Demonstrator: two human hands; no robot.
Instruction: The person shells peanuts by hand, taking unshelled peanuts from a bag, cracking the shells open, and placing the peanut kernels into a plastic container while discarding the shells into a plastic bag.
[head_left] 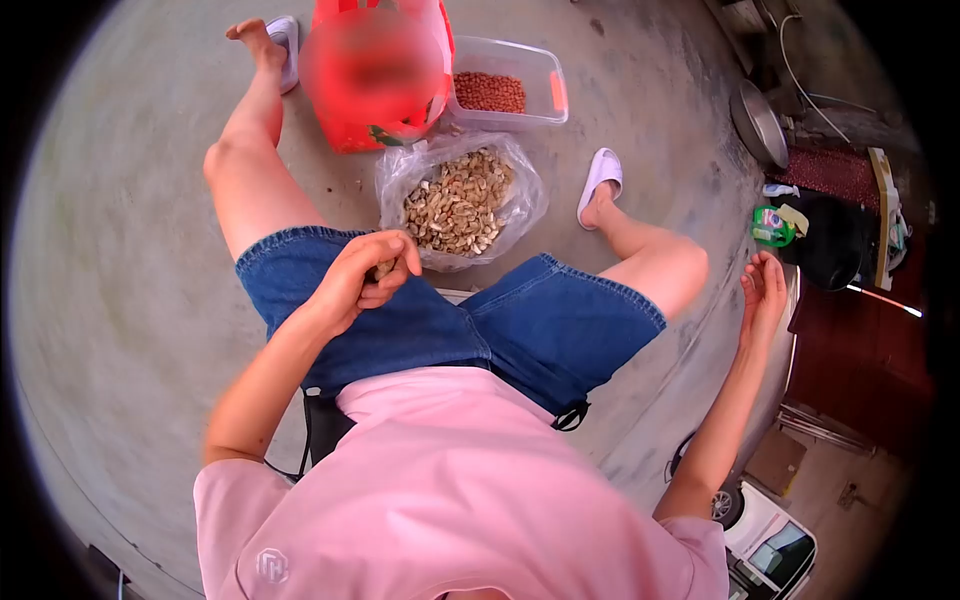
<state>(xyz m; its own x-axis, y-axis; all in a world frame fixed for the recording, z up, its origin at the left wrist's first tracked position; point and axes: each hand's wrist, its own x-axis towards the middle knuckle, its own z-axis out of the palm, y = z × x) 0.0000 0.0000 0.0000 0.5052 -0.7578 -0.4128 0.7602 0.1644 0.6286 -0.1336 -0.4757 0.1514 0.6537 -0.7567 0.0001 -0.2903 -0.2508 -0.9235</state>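
Note:
My left hand [368, 272] is curled above my left thigh, closed around something small and brown that looks like an unshelled peanut [383, 269], mostly hidden by the fingers. Off to the right, my right hand [765, 290] is raised away from my body, fingers loosely bent and slightly apart, with nothing seen in it. Between my feet lies a clear plastic bag [527, 180] holding a heap of broken peanut shells [455, 205]. Behind it is a clear plastic box [545, 85] with reddish peanut kernels [490, 92] in it.
A red bag or bucket [345, 135], its inside blurred, stands beside the box. At the right are a metal basin [762, 125], a green container [770, 227] and a black tub [832, 245]. A white vehicle [775, 545] is at the lower right.

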